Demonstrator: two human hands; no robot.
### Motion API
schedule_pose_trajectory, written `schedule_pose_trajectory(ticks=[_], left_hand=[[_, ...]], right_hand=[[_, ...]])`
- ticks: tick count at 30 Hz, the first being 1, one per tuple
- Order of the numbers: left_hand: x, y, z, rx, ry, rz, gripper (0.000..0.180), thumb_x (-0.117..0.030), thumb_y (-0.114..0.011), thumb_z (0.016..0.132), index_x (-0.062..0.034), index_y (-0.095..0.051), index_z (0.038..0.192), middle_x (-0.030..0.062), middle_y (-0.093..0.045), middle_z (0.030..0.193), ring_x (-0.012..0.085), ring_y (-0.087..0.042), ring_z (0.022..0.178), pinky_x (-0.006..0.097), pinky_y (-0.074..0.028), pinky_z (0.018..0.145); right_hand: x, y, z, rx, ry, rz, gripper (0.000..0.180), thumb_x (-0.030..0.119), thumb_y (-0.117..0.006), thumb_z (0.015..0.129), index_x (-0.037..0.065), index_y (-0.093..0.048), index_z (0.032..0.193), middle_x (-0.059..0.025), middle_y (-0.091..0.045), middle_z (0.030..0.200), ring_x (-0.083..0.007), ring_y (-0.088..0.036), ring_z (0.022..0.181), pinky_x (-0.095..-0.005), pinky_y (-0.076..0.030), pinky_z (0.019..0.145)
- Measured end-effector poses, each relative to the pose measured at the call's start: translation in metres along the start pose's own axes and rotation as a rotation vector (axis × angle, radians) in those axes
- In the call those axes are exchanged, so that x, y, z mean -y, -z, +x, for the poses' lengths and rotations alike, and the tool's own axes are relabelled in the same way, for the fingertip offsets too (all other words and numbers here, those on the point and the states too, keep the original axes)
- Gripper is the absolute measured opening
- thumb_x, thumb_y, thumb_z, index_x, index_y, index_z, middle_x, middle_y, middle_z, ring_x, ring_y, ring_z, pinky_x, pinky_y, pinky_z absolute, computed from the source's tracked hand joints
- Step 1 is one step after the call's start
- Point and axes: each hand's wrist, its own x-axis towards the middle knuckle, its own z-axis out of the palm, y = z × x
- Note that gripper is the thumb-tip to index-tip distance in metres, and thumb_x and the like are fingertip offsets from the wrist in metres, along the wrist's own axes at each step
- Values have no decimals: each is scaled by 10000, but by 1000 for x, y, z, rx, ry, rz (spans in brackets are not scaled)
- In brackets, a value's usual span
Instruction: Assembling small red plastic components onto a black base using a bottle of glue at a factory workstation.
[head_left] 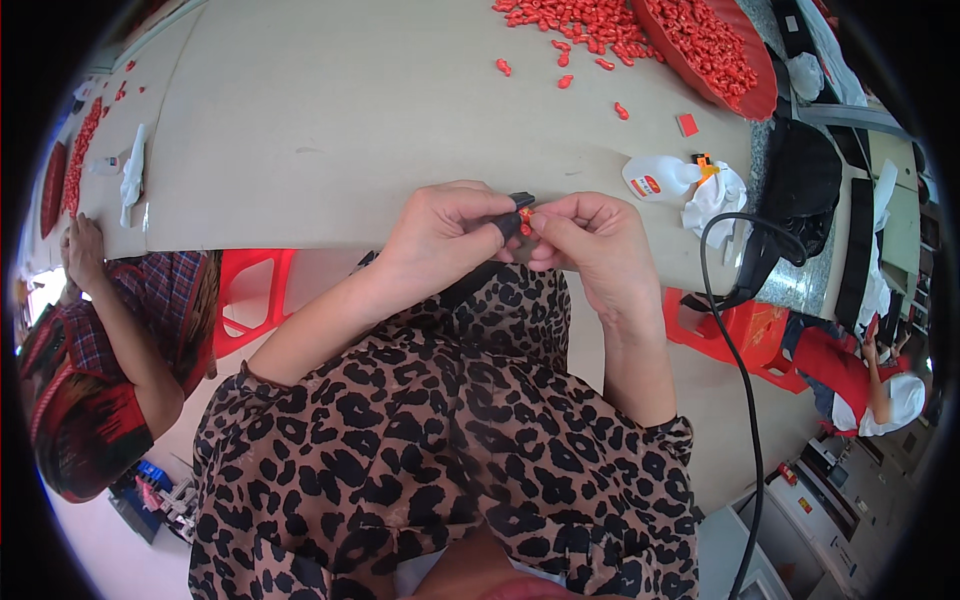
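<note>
Just above the table's near edge, my left hand [440,238] pinches a small red piece [526,222] with bits of yellow on it. Black covers sit on the thumb and forefinger of that hand. From the other side, my right hand [603,240] is closed, its thumb and forefinger on the same piece. The fingertips hide much of it, so its full shape does not show. Farther up the table lies a heap of small red gourd-shaped pieces [600,28], several of them scattered loose toward me.
A red tray [762,100] full of such pieces stands at the far right. Nearer are a white bottle [655,178], crumpled white tissue [715,197], a small red square [687,125] and a black bag [805,185]. A black cable [735,350] hangs at right. Another person's hand [84,252] works at left.
</note>
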Motion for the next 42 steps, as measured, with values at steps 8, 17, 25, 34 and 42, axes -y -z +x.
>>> schedule_pose_trajectory(ticks=[8,17,25,34,42], left_hand=[[-6,-1,2,-43,68,-28,217,99,-436,712,75,-569,881,94,-510,813,153,-580,713,224,-511,633],[-4,-2,1,-44,27,-15,238,104,-420,715,61,-571,893,96,-511,820,158,-578,722,229,-510,650],[-4,-3,2,-44,21,5,251,99,-413,723,58,-563,921,96,-512,822,153,-578,729,228,-502,678],[-1,-3,3,-48,30,-24,237,84,-433,721,59,-567,914,89,-512,807,145,-576,720,225,-505,653],[-2,-4,2,-69,16,-33,221,90,-448,706,57,-578,881,79,-508,789,133,-570,692,216,-504,635]], right_hand=[[2,-3,5,0,-52,29,108,35,-576,738,-65,-541,757,-111,-589,661,-105,-564,531,-186,-476,503],[3,-6,5,-24,-42,14,63,26,-578,728,-28,-562,757,-73,-577,633,-98,-544,499,-199,-473,493],[8,-3,3,-13,-53,-13,131,32,-568,736,-84,-535,790,-119,-591,693,-122,-578,565,-195,-488,530],[8,-4,1,-32,-54,-43,121,31,-565,730,-77,-540,779,-113,-590,688,-114,-574,564,-194,-488,528],[9,-6,4,-28,-65,-64,104,23,-557,727,-71,-545,770,-110,-589,680,-107,-570,558,-191,-487,524]])
